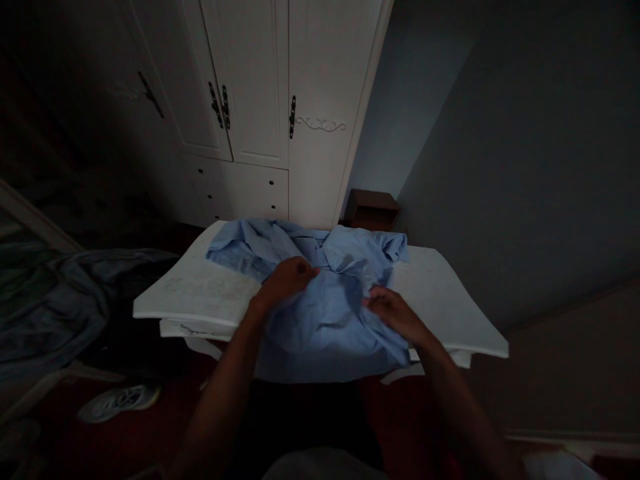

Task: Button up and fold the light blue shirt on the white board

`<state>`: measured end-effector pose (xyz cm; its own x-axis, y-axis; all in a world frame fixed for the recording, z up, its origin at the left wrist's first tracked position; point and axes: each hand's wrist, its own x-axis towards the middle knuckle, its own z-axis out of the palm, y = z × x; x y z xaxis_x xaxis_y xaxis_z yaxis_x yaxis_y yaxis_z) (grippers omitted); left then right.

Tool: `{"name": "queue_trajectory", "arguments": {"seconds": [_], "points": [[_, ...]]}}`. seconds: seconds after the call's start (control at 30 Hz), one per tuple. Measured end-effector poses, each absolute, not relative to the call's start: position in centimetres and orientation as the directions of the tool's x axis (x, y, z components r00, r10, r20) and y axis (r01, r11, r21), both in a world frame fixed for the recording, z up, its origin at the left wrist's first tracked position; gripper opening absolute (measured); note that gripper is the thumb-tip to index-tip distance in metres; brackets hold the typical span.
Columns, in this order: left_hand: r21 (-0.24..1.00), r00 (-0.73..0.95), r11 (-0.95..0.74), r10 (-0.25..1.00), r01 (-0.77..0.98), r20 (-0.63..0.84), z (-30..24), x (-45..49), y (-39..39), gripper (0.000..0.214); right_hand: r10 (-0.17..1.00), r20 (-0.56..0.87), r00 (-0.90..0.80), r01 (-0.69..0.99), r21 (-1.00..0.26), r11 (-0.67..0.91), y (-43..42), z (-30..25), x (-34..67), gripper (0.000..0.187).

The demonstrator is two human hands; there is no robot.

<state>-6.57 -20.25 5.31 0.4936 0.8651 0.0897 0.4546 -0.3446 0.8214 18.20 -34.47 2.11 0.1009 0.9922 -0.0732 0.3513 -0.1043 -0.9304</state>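
Dim as it is from where I stand, I can make out a white wardrobe (257, 73) along the far side, with a brown box (375, 207) low to its right, and nearer, a white table (210, 287) with a blue shirt (330, 320) laid across its middle. Its collar (315, 250) sits toward the far edge, one sleeve (227, 247) reaches left, the other bunches to the right, and the near part droops over the table's near edge. Over on the left lie some dark clothes (50, 313), and a shoe (120, 402) rests on the red floor. Above the shirt's middle, just nearer than the collar, the left hand (290, 277) is curled, thumb and finger close together; whether cloth is caught between them I cannot tell. At the shirt's right side the right hand (393, 311) is half closed, fingertips at the cloth, though the gloom hides whether they pinch it. To my eye the step in hand is arranging the shirt's front, which looks rumpled and not yet flat. I'd say the next move calls for both hands working together, drawing the cloth evenly outward without dragging the drooping part off the table.
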Motion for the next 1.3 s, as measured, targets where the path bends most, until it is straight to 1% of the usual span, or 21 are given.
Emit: {"name": "queue_trajectory", "arguments": {"seconds": [0.03,0.07,0.1,0.13,0.2,0.27,0.33,0.43,0.5,0.57,0.6,0.67,0.73,0.83,0.9,1.0,1.07,1.1,1.17,1.23,1.3], "points": [[0.825,0.538,-0.347,0.841,0.447,0.062,4.9,-5.9,-20.9,0.037,0.989,-0.132,-0.059,0.324,-0.940,-0.106,-34.5,1.7,17.1,0.036],[0.827,0.545,-0.343,0.836,0.445,0.053,4.4,-5.8,-21.5,0.040,0.975,-0.161,-0.155,0.301,-0.947,-0.108,-34.5,1.2,16.4,0.037],[0.829,0.508,-0.332,0.859,0.450,0.069,3.7,-6.2,-22.1,0.041,0.963,-0.173,-0.206,0.286,-0.952,-0.109,-34.6,0.8,16.1,0.038],[0.829,0.430,-0.318,0.897,0.460,0.105,3.0,-7.0,-22.6,0.041,0.968,-0.162,-0.194,0.274,-0.956,-0.105,-34.6,0.4,16.3,0.039],[0.823,0.288,-0.301,0.941,0.481,0.176,1.3,-9.8,-23.5,0.040,0.992,-0.113,-0.058,0.275,-0.957,-0.093,-34.8,-0.3,17.7,0.040],[0.792,0.144,-0.282,0.959,0.541,0.243,-0.6,-13.0,-24.2,0.039,0.995,-0.079,0.067,0.287,-0.953,-0.095,-34.9,-1.0,19.5,0.040],[0.748,0.087,-0.293,0.949,0.595,0.303,-2.3,-15.7,-25.0,0.043,0.990,-0.062,0.126,0.296,-0.950,-0.097,-34.7,-1.8,20.8,0.040],[0.782,0.194,-0.300,0.953,0.547,0.230,-3.9,-17.6,-26.0,0.049,0.989,0.000,0.145,0.350,-0.935,-0.051,-33.8,-3.3,21.3,0.039],[0.832,0.266,-0.270,0.952,0.484,0.154,-4.3,-17.3,-26.5,0.050,0.982,0.093,0.166,0.423,-0.906,0.015,-32.9,-4.2,20.7,0.038],[0.860,0.277,-0.215,0.957,0.463,0.090,-4.2,-16.3,-26.9,0.051,0.970,0.168,0.173,0.494,-0.867,0.062,-32.1,-4.9,19.8,0.040],[0.864,0.266,-0.179,0.962,0.470,0.055,-4.0,-15.6,-27.1,0.052,0.970,0.178,0.164,0.516,-0.854,0.070,-31.7,-5.2,19.3,0.044],[0.855,0.234,-0.117,0.972,0.506,-0.006,-3.7,-14.5,-27.5,0.051,0.982,0.142,0.123,0.526,-0.849,0.057,-31.2,-5.5,18.3,0.050],[0.816,0.195,-0.090,0.980,0.571,-0.028,-3.2,-13.8,-28.1,0.046,0.992,0.103,0.072,0.520,-0.852,0.051,-30.9,-5.7,17.5,0.052],[0.719,0.122,-0.039,0.990,0.694,-0.064,-2.5,-13.5,-29.2,0.045,0.991,0.129,0.027,0.542,-0.835,0.094,-30.8,-5.7,16.7,0.045],[0.684,0.112,0.004,0.986,0.729,-0.125,-2.3,-13.7,-29.7,0.045,0.989,0.144,0.021,0.558,-0.823,0.108,-31.0,-5.6,16.4,0.042],[0.744,0.210,0.017,0.955,0.668,-0.210,-2.6,-13.9,-30.0,0.037,0.991,0.128,0.025,0.563,-0.821,0.092,-31.4,-5.0,16.2,0.044],[0.811,0.286,0.010,0.933,0.584,-0.217,-2.9,-13.9,-30.1,0.038,0.993,0.114,0.030,0.567,-0.820,0.077,-31.7,-4.6,16.0,0.045],[0.839,0.298,-0.001,0.935,0.544,-0.192,-2.9,-13.7,-30.3,0.039,0.994,0.106,0.035,0.569,-0.819,0.068,-31.9,-4.4,15.9,0.044],[0.868,0.232,-0.055,0.970,0.493,-0.070,-2.4,-13.2,-30.8,0.037,0.994,0.094,0.047,0.576,-0.816,0.050,-32.4,-4.0,15.4,0.043],[0.844,0.085,-0.171,0.985,0.508,0.149,-1.5,-12.2,-31.6,0.032,0.996,0.080,0.039,0.585,-0.810,0.042,-33.0,-3.7,14.8,0.042],[0.767,-0.018,-0.295,0.928,0.570,0.371,-0.5,-10.8,-32.4,0.028,0.997,0.073,0.001,0.603,-0.796,0.057,-33.5,-3.5,14.1,0.036]]}}
